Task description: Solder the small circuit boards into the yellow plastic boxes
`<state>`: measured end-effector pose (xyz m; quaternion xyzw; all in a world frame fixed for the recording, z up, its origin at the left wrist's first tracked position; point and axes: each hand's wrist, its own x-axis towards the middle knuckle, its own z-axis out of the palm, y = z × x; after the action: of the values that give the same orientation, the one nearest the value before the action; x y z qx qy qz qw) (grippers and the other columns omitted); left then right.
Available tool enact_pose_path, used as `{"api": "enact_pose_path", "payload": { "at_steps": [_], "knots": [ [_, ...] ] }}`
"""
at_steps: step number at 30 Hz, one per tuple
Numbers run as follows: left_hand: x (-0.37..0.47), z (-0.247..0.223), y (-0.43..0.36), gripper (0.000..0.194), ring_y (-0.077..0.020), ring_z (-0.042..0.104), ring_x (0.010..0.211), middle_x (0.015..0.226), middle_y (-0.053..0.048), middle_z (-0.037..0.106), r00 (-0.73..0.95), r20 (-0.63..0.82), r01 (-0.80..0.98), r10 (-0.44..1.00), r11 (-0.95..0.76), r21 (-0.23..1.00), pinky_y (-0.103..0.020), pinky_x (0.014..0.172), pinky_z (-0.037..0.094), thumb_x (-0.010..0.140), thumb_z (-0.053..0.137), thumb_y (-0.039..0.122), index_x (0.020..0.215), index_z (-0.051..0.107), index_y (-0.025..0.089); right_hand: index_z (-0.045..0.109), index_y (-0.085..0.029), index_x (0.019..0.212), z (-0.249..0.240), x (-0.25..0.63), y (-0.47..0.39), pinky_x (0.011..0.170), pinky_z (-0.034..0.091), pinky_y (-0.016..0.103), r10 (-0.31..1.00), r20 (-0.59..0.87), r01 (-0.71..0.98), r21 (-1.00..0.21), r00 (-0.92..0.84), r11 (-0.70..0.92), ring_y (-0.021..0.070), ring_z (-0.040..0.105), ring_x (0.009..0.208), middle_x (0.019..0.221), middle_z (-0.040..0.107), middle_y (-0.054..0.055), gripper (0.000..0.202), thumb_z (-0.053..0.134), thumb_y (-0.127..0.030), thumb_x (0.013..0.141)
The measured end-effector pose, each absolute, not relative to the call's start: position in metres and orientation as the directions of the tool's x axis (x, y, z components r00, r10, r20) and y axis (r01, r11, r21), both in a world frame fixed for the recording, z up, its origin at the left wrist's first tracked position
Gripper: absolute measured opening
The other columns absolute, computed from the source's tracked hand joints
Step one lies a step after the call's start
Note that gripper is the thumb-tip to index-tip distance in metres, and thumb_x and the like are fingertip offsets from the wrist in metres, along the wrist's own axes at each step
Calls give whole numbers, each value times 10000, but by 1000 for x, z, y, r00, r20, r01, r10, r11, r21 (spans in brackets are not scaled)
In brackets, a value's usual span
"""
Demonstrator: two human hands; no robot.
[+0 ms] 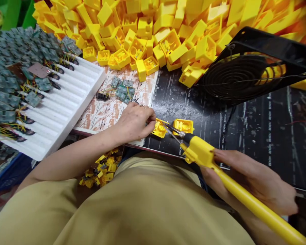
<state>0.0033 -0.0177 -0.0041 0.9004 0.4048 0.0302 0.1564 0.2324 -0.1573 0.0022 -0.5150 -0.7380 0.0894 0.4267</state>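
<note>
My right hand point(252, 180) is wrapped round a yellow soldering gun point(200, 149) with a black collar and thin metal tip. The tip reaches a small open yellow plastic case point(160, 128) on the table's front part. Beside that case, my left hand point(137, 121) is closed with thumb and fingers pinched together; what is between them is hidden. A second open yellow case point(183, 126) lies just right of the first, its inside facing up. Past my left knuckles lie several green circuit boards point(124, 92) with wires and small round black parts.
A heap of yellow cases point(153, 30) fills the back. A black fan point(234, 78) stands tilted at right. On the left, a white foam tray point(73, 109) bears many wired circuit boards point(22, 61). More yellow pieces point(102, 170) lie below the table edge.
</note>
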Motion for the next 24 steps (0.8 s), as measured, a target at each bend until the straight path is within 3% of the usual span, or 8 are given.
{"api": "enact_pose_path", "payload": {
  "at_steps": [5, 9, 15, 18, 20, 24],
  "knots": [
    [5, -2, -16, 244, -231, 667, 777, 787, -71, 727, 706, -59, 700, 706, -683, 209, -411, 865, 449, 843, 459, 255, 840, 683, 158, 617, -217, 873, 14, 217, -143, 479, 541, 169, 798, 550, 688, -479, -249, 545, 115, 633, 523, 661, 665, -1, 28, 644, -215, 880],
    [5, -1, -14, 237, -213, 664, 746, 737, -59, 714, 741, -24, 664, 671, -728, 168, -393, 854, 452, 844, 459, 249, 808, 678, 165, 600, -215, 859, 11, 218, -144, 496, 553, 185, 799, 547, 711, -456, -251, 535, 121, 658, 572, 680, 670, -1, 51, 642, -211, 888],
    [6, 1, -12, 229, -203, 669, 742, 718, -47, 711, 786, -13, 615, 618, -779, 125, -369, 819, 464, 850, 467, 235, 792, 677, 163, 565, -210, 839, 15, 223, -141, 527, 541, 184, 726, 569, 695, -338, -386, 635, 111, 663, 622, 721, 682, 0, 193, 748, -163, 798],
    [8, 3, -11, 241, -213, 676, 746, 727, -53, 718, 784, -47, 620, 619, -776, 117, -375, 808, 471, 854, 461, 234, 793, 681, 157, 571, -223, 798, 21, 226, -140, 526, 537, 180, 767, 514, 719, -354, -385, 598, 96, 640, 587, 673, 651, -17, 121, 656, -226, 885],
    [8, 5, -11, 248, -210, 677, 748, 738, -54, 721, 782, -63, 623, 620, -775, 107, -372, 808, 471, 858, 457, 240, 786, 680, 158, 570, -233, 766, 24, 229, -141, 532, 535, 175, 807, 471, 742, -382, -356, 551, 90, 631, 576, 656, 635, -19, 175, 574, -258, 938],
    [9, 6, -12, 250, -203, 673, 738, 737, -51, 718, 780, -70, 626, 622, -775, 88, -369, 808, 468, 857, 457, 249, 774, 677, 163, 591, -238, 814, 22, 233, -145, 512, 521, 178, 839, 493, 750, -459, -230, 476, 87, 617, 562, 691, 645, -8, 140, 556, -276, 945]
  ]
}}
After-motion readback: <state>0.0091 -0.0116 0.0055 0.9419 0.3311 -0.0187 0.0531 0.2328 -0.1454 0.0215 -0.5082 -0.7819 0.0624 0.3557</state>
